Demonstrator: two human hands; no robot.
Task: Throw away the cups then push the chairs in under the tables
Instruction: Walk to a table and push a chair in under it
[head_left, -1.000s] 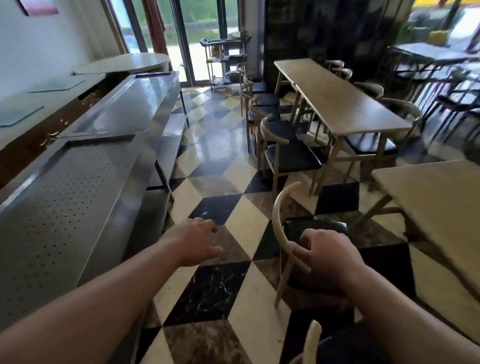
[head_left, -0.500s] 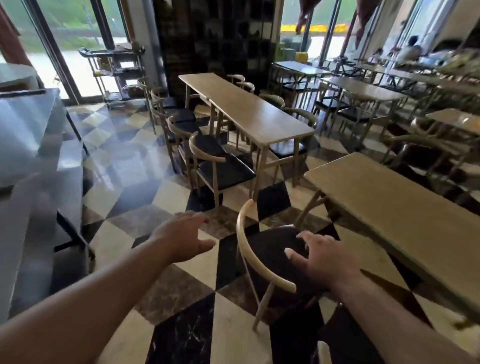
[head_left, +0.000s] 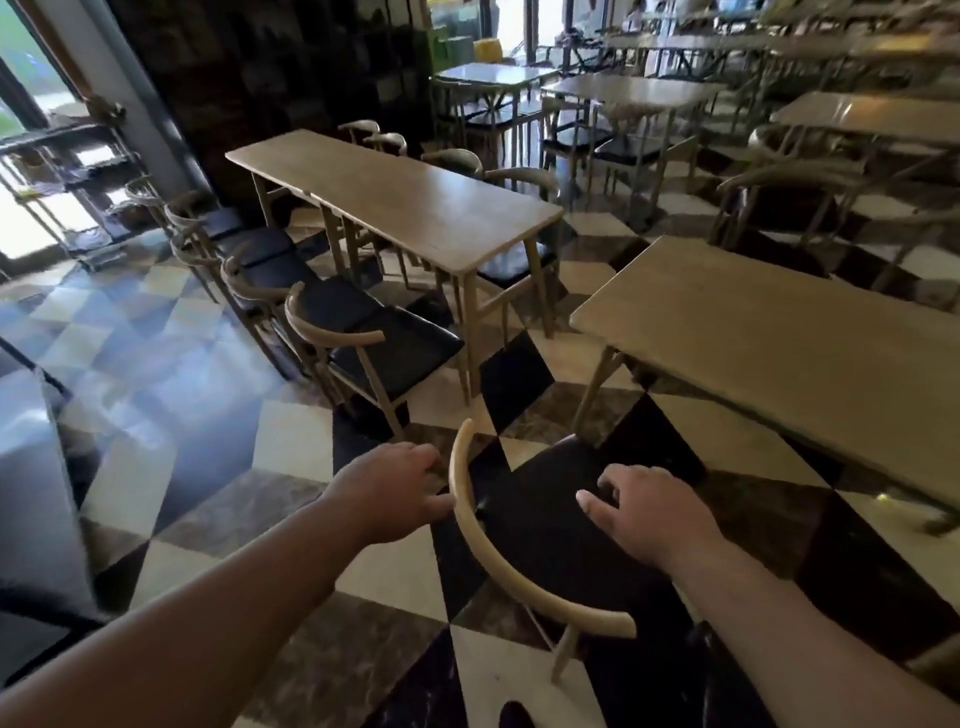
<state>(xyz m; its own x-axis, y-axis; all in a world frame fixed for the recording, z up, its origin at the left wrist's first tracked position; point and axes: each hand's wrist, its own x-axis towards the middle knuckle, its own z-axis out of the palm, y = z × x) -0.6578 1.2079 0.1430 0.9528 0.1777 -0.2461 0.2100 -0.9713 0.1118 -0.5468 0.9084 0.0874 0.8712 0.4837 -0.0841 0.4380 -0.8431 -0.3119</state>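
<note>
A chair with a curved pale wooden backrest (head_left: 496, 558) and a black seat (head_left: 545, 519) stands just in front of me, pulled out from the near wooden table (head_left: 779, 348) on the right. My left hand (head_left: 392, 491) is on the outer left side of the backrest, with its fingertips touching the rail and not wrapped around it. My right hand (head_left: 647, 512) hovers over the black seat with its fingers spread and nothing in it. No cup is in view.
A long wooden table (head_left: 405, 202) stands further back, with a row of chairs (head_left: 332, 332) pulled out along its left side. More tables and chairs fill the right and back. A metal counter edge (head_left: 31, 467) is at the left. The floor is checkered tile.
My view has swung right, away from the metal counter and toward the tables. My left hand has come up against the chair's backrest, and my right hand has moved off the rail to above the seat.
</note>
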